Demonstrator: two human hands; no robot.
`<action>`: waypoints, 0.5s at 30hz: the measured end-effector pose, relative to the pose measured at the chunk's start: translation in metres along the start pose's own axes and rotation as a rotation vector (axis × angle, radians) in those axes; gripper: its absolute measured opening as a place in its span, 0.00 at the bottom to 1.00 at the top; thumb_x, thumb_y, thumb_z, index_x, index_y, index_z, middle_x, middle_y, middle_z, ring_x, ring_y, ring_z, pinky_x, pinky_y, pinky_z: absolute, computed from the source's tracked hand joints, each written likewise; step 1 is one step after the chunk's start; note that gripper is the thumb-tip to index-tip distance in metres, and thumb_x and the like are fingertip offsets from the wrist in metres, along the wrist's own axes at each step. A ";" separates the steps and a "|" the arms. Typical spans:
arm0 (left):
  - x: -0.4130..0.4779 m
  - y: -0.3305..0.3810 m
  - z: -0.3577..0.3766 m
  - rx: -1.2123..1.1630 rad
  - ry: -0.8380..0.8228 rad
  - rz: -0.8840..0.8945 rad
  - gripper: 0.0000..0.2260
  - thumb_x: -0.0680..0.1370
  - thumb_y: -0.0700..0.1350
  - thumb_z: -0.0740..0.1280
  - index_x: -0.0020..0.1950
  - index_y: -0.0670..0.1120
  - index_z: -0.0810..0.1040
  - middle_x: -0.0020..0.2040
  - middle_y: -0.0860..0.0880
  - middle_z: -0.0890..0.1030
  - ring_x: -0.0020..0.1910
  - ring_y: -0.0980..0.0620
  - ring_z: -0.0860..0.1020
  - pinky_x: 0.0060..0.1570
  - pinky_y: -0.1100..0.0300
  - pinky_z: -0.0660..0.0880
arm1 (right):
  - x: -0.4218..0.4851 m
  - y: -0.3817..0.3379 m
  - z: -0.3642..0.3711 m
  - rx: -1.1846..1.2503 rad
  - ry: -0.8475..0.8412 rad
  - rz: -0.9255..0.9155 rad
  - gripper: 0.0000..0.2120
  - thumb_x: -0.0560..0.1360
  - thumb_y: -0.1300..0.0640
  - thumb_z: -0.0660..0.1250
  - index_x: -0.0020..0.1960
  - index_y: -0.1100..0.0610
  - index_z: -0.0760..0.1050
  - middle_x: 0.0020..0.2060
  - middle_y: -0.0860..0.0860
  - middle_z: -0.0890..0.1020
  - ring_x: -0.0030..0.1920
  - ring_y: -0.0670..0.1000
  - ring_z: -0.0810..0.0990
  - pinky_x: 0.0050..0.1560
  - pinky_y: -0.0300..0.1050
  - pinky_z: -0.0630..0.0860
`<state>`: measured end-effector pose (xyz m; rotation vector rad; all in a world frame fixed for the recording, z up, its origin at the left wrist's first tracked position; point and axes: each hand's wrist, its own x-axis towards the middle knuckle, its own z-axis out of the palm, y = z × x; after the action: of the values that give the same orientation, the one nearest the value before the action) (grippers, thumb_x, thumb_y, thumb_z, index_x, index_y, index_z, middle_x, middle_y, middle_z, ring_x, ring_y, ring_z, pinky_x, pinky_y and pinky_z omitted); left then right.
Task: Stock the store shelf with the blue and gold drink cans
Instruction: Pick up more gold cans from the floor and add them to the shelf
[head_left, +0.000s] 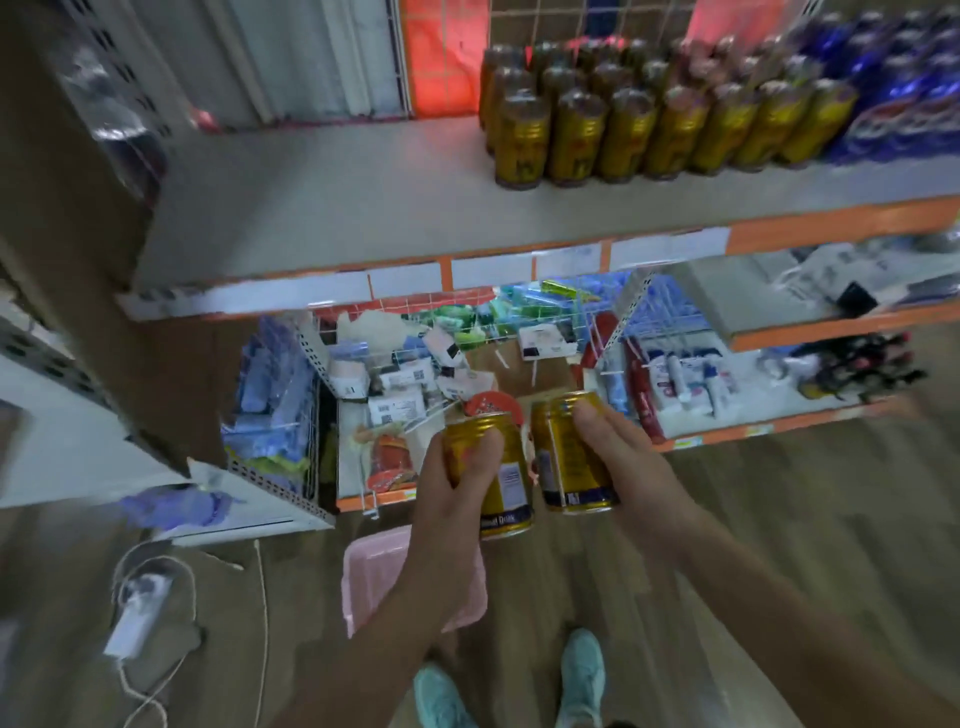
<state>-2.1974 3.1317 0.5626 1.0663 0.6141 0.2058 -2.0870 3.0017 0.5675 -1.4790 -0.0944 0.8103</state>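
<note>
Two cans are in my hands, one apiece. My left hand (457, 483) is curled round the body of the left can (511, 470), and my right hand (626, 457) clasps the right can (558, 449) from its outer side, fingers laid over the wall up near the top rim. The two cans sit close together between my hands, both tipped a little rather than upright. Above and ahead of my hands lies the shelf (322, 208). Its grey board is bare straight above my left hand, and the stocked cans (623, 135) stand in rows up and to the right of my right hand, with blue packs (893, 88) beyond them. Under my left wrist a pink tray (374, 571) rests on the floor. I take these cans to be full: rigid metal, fairly weighty for their size, smooth and a bit slick on the printed wall, and likely to dent if dropped or knocked together. A grip round the middle of the body, as now, seems best to me. It leaves the base free, so each can should land flat beside the rows. Pinching one by the top rim would feel far less sure.
</note>
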 end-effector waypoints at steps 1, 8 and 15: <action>-0.002 0.011 0.002 0.016 0.011 0.016 0.14 0.80 0.49 0.66 0.65 0.48 0.75 0.55 0.46 0.85 0.52 0.49 0.85 0.43 0.60 0.82 | -0.004 -0.013 0.003 -0.003 0.005 -0.011 0.21 0.74 0.40 0.68 0.61 0.52 0.78 0.52 0.52 0.86 0.53 0.54 0.86 0.50 0.50 0.82; 0.004 0.062 0.016 0.108 0.024 0.098 0.22 0.71 0.64 0.73 0.61 0.57 0.78 0.58 0.47 0.84 0.58 0.44 0.83 0.60 0.38 0.77 | -0.010 -0.071 0.005 -0.087 -0.002 -0.092 0.21 0.72 0.38 0.67 0.60 0.47 0.77 0.51 0.46 0.86 0.52 0.48 0.85 0.56 0.49 0.80; 0.034 0.082 0.064 0.126 0.077 0.160 0.20 0.76 0.60 0.71 0.63 0.49 0.76 0.56 0.44 0.85 0.55 0.45 0.84 0.58 0.42 0.80 | 0.024 -0.119 -0.028 -0.142 -0.094 -0.147 0.22 0.73 0.36 0.69 0.60 0.49 0.76 0.52 0.51 0.85 0.51 0.51 0.86 0.51 0.50 0.83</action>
<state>-2.1229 3.1375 0.6424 1.2349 0.6169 0.3523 -2.0044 3.0046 0.6611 -1.5469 -0.3339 0.7656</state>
